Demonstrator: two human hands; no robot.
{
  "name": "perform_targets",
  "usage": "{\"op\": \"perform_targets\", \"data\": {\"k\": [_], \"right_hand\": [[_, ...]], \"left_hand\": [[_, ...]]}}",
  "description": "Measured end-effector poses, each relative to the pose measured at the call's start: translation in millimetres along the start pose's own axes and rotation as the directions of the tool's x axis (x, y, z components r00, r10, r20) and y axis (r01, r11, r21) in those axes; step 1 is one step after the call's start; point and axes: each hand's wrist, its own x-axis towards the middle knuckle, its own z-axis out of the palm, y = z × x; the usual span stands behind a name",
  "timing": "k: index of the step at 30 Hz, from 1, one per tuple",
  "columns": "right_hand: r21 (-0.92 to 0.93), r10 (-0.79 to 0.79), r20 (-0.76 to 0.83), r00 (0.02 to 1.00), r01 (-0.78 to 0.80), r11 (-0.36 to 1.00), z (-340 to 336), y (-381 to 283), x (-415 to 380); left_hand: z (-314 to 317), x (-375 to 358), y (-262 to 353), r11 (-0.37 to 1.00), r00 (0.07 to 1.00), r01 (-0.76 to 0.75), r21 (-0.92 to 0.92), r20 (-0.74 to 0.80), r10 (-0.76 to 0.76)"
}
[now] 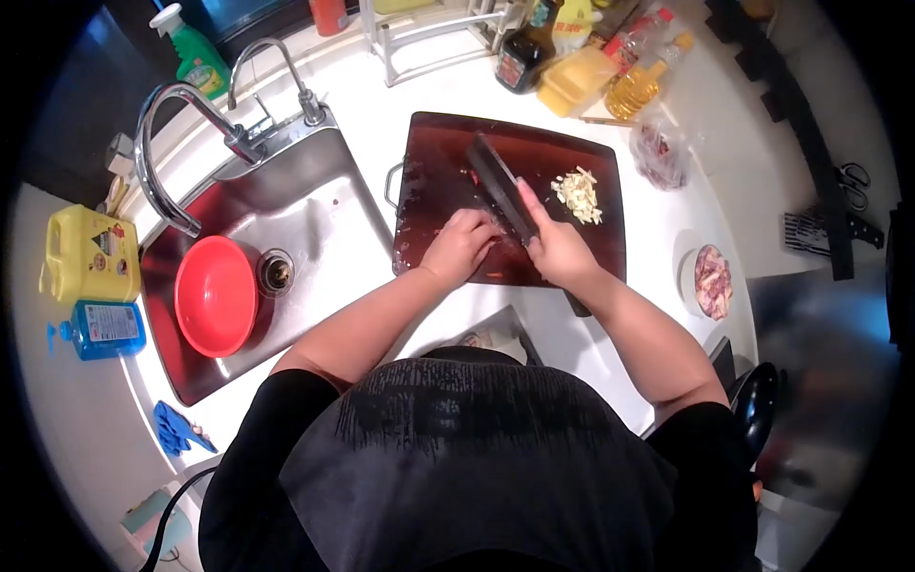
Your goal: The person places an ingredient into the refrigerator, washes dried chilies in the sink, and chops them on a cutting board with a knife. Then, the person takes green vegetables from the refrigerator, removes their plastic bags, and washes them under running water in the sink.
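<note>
My right hand grips a kitchen knife, a broad dark blade slanting across the dark red-brown cutting board. Beside the blade, my left hand presses on the board with its fingers curled in. Whatever lies under those fingertips is too small and hidden to name. Small reddish bits and wet spots show around the blade and along the board's left side. To the right of the knife sits a pile of pale yellow chopped pieces, which neither hand touches.
Left of the board is a steel sink with a red basin under a curved faucet. Behind the board stand a dark sauce bottle and an oil bottle. A plastic bag and a plate of reddish sliced food are on the right.
</note>
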Motion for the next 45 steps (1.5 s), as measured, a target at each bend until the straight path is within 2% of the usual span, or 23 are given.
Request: {"op": "perform_targets", "data": {"k": [2, 3, 6, 7, 10, 11, 12, 13, 14, 16, 17, 20, 23, 24, 27, 28, 32, 35, 38, 40, 41, 44, 45], "right_hand": [[-0.079, -0.019, 0.096, 0.995, 0.027, 0.997, -2, -18, -7], [-0.119, -0.153, 0.021, 0.988, 0.155, 0.981, 9, -13, -8], [-0.041, -0.110, 0.083, 0.990, 0.114, 0.993, 4, -13, -22], [-0.080, -0.164, 0.066, 0.984, 0.169, 0.982, 3, -5, -33], [-0.094, -0.073, 0.149, 0.986, 0.088, 0.992, 3, 2, -38], [-0.050, -0.158, 0.054, 0.986, 0.161, 0.986, 13, -3, -19], [-0.132, 0.089, 0.137, 0.987, -0.070, 0.989, 20, -15, 4], [-0.175, -0.035, 0.052, 0.998, 0.043, 0.984, 33, -11, 20], [-0.181, 0.033, 0.086, 0.996, -0.017, 0.983, 28, -23, 25], [0.060, 0.044, 0.070, 0.997, -0.048, 0.997, 20, -14, 30], [0.240, 0.173, 0.191, 0.966, -0.217, 0.946, 9, -17, 24], [0.328, 0.256, 0.119, 0.959, -0.281, 0.902, -2, -4, 8], [0.319, 0.250, 0.083, 0.965, -0.264, 0.910, -15, 11, -6], [0.290, 0.211, 0.023, 0.977, -0.209, 0.934, -12, 28, -8], [0.308, 0.351, 0.028, 0.936, -0.342, 0.888, -26, 34, -24], [0.303, 0.339, 0.022, 0.941, -0.329, 0.894, -29, 34, -29], [0.311, 0.321, -0.063, 0.945, -0.287, 0.906, -41, 23, -42], [0.314, 0.336, -0.159, 0.929, -0.275, 0.909, -55, 21, -44], [0.296, 0.327, -0.173, 0.929, -0.268, 0.917, -60, 15, -45], [0.175, 0.238, -0.233, 0.943, -0.201, 0.964, -49, 20, -39], [0.096, 0.239, -0.220, 0.946, -0.223, 0.970, -45, 23, -39], [-0.064, 0.171, -0.217, 0.961, -0.189, 0.980, -31, 23, -40], [-0.077, 0.134, -0.209, 0.969, -0.153, 0.985, -25, 25, -39]], "left_hand": [[1, -2, -1, 1.000, 1.000, 0.017, 0.008, 0.020, -0.017], [1, -3, -2, 1.000, 0.999, 0.027, 0.011, 0.026, -0.028], [4, -4, -6, 0.999, 0.999, 0.031, 0.021, 0.022, -0.031], [6, -6, -7, 0.999, 0.999, 0.034, 0.015, 0.024, -0.034], [6, -2, -10, 0.999, 0.998, 0.047, -0.013, 0.035, -0.047], [5, -4, -8, 0.998, 0.997, 0.051, -0.025, 0.054, -0.050], [5, -5, -9, 0.998, 0.997, 0.057, -0.023, 0.058, -0.055], [2, -3, -11, 0.998, 0.997, 0.055, -0.018, 0.060, -0.054], [-3, 0, -13, 0.999, 0.997, 0.044, -0.006, 0.066, -0.043], [-3, -1, -12, 1.000, 0.997, 0.027, -0.006, 0.071, -0.026], [-3, -2, -9, 1.000, 0.998, 0.017, -0.005, 0.057, -0.017], [-3, -6, -4, 0.998, 0.995, 0.058, -0.004, 0.077, -0.057], [-1, -10, 3, 0.998, 0.991, 0.057, -0.032, 0.121, -0.052], [2, -12, 8, 0.998, 0.993, 0.037, -0.055, 0.116, -0.031], [4, -12, 21, 0.992, 0.981, 0.115, -0.054, 0.163, -0.105], [3, -10, 27, 0.989, 0.975, 0.137, -0.062, 0.184, -0.123], [3, -7, 30, 0.998, 0.963, -0.043, 0.042, 0.268, 0.031], [22, 2, 13, 0.997, 0.963, -0.051, 0.053, 0.269, 0.035], [48, 26, 1, 0.990, 0.979, -0.064, 0.125, 0.199, 0.038], [55, 41, 2, 0.988, 0.987, -0.024, 0.154, 0.162, -0.001], [51, 44, 3, 0.995, 0.982, 0.008, 0.101, 0.187, -0.026], [28, 43, 7, 0.991, 0.987, -0.103, 0.083, 0.135, 0.091], [24, 41, 7, 0.998, 0.985, -0.039, 0.053, 0.169, 0.029]]}}
